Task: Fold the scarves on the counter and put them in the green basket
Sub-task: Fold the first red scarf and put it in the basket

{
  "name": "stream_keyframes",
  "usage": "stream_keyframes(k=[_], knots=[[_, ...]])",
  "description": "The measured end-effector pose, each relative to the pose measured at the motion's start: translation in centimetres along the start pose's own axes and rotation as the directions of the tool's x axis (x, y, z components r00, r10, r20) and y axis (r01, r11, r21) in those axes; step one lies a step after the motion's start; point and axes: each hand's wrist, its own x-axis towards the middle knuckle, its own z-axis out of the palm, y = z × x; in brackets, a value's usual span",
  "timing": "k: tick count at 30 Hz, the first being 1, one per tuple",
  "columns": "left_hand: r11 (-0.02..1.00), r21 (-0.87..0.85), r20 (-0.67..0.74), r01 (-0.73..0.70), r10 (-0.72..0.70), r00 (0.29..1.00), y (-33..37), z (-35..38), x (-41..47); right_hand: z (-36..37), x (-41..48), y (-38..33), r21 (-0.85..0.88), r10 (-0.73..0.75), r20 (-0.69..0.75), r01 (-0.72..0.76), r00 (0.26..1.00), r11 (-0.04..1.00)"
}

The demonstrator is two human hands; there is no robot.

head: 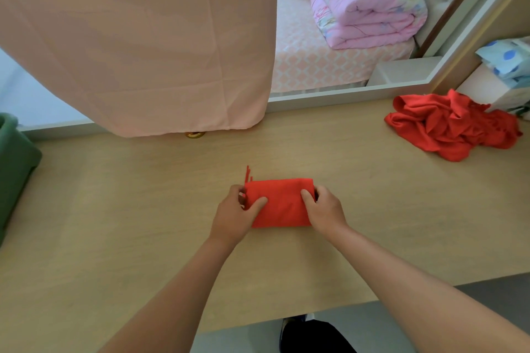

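A red scarf [282, 203], folded into a small rectangle, lies in the middle of the light wooden counter [143, 209]. A few fringe threads stick out at its far left corner. My left hand [235, 213] grips its left edge, thumb on top. My right hand [325, 209] grips its right edge the same way. A second red scarf [450, 126] lies crumpled at the counter's far right. The green basket [14, 169] stands at the left edge, only partly in view.
A pink cloth [143, 37] hangs down to the counter's back edge and covers part of a mirror [329, 60]. Light blue packets [507, 60] sit on a white box at the far right. The counter's front edge runs near my body.
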Motion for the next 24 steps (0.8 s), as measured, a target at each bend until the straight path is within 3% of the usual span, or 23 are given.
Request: stream_keyframes(k=[4,7,9,10,12,14,18,24], knots=[[0.98,0.164,0.011,0.109,-0.113,0.994,0.6,1.0,2.4,0.9,1.5,-0.5,-0.11,-0.057,-0.029,0.054,0.998,0.992],[0.92,0.377,-0.116,0.106,-0.066,0.991,0.6,1.6,3.0,1.7,2.0,-0.6,-0.455,-0.147,-0.006,0.128,0.989,0.881],[0.845,0.531,-0.219,-0.06,0.206,0.954,1.1,1.8,3.2,2.1,2.4,-0.2,-0.602,-0.281,-0.001,0.223,0.96,0.766],[0.76,0.615,-0.178,-0.209,0.393,0.902,1.5,1.9,3.4,2.3,2.7,0.0,-0.618,-0.353,0.022,0.29,0.935,0.731],[0.531,0.681,0.061,-0.504,0.645,0.762,1.9,2.4,4.0,2.7,3.3,0.5,-0.603,-0.458,0.093,0.416,0.884,0.681],[0.431,0.659,0.223,-0.617,0.671,0.707,1.9,2.9,4.1,2.6,3.5,0.8,-0.578,-0.474,0.187,0.487,0.86,0.655],[0.519,0.681,0.278,-0.516,0.469,0.838,-0.2,3.1,3.6,2.1,3.1,0.8,-0.514,-0.377,0.374,0.528,0.847,0.676],[0.648,0.614,0.321,-0.45,0.316,0.893,-1.7,0.4,3.7,3.0,2.2,0.3,-0.528,-0.292,0.483,0.541,0.825,0.655]])
